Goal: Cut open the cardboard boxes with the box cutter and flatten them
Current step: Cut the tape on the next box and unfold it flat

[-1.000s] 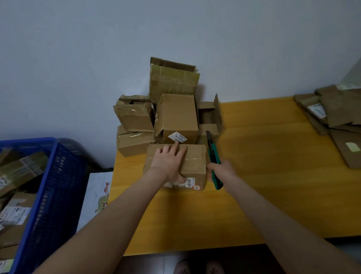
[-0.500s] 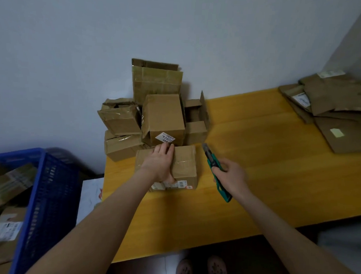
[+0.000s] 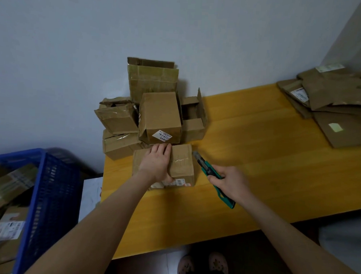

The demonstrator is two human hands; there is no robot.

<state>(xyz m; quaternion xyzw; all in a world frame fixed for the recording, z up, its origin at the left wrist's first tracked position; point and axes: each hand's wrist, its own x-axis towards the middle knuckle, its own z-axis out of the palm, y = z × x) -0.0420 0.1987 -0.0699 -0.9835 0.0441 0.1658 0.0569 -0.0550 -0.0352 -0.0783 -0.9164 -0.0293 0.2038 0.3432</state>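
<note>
Yellow table (image 3: 257, 161) carries the taped box (image 3: 183, 164) under the left hand (image 3: 156, 163), palm flat, fingers straight. The right hand (image 3: 230, 183) stays wrapped round the box cutter (image 3: 204, 166) — blade tip, forward of that grip, has backed off the box side. Top tape looks uncut — probably next.

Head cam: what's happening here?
A person works at a yellow table. The left hand lies flat on a taped box, and the right hand grips a green cutter, its tip at the box's right edge. The tape looks uncut. More boxes are piled behind, and flattened cardboard sits far right.
</note>
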